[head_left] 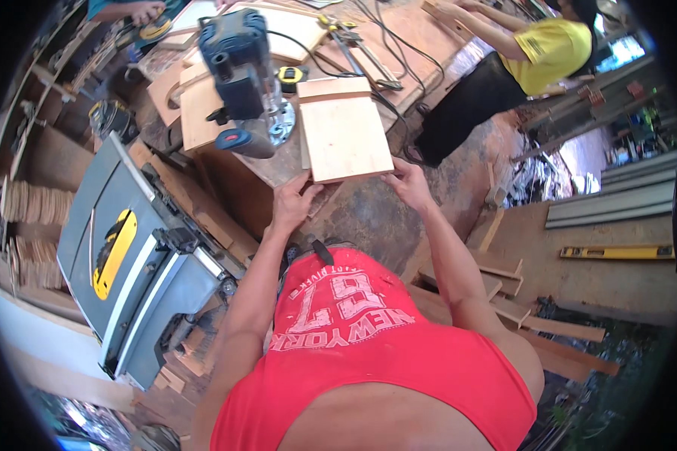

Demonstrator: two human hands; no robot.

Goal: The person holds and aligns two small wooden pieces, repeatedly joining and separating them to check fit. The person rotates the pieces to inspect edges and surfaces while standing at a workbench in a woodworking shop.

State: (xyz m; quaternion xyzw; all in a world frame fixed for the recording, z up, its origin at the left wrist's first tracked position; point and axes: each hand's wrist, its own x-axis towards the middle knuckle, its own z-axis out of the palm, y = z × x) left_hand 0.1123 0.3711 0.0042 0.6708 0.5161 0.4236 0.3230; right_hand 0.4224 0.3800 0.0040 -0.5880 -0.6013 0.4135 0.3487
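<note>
A pale wooden panel (347,139) lies in front of me at the near edge of the workbench, with a wooden strip (334,89) across its far end. My left hand (293,201) grips the panel's near left corner, its thumb and fingers closed at the edge. At the near right corner my right hand (411,184) is closed on the same panel. Just left of the panel stands a dark blue handheld router (237,64) with a clear guard and a round base. Behind the panel's far left corner sits a yellow and black tape measure (289,74).
A table saw (120,248) stands at my left. Clamps (346,45) and black cables (399,37) lie across the bench. A person in a yellow shirt (553,52) works at the far right; another person's hand (147,12) holds a sander at the far left. Wood offcuts (549,331) lie lower right.
</note>
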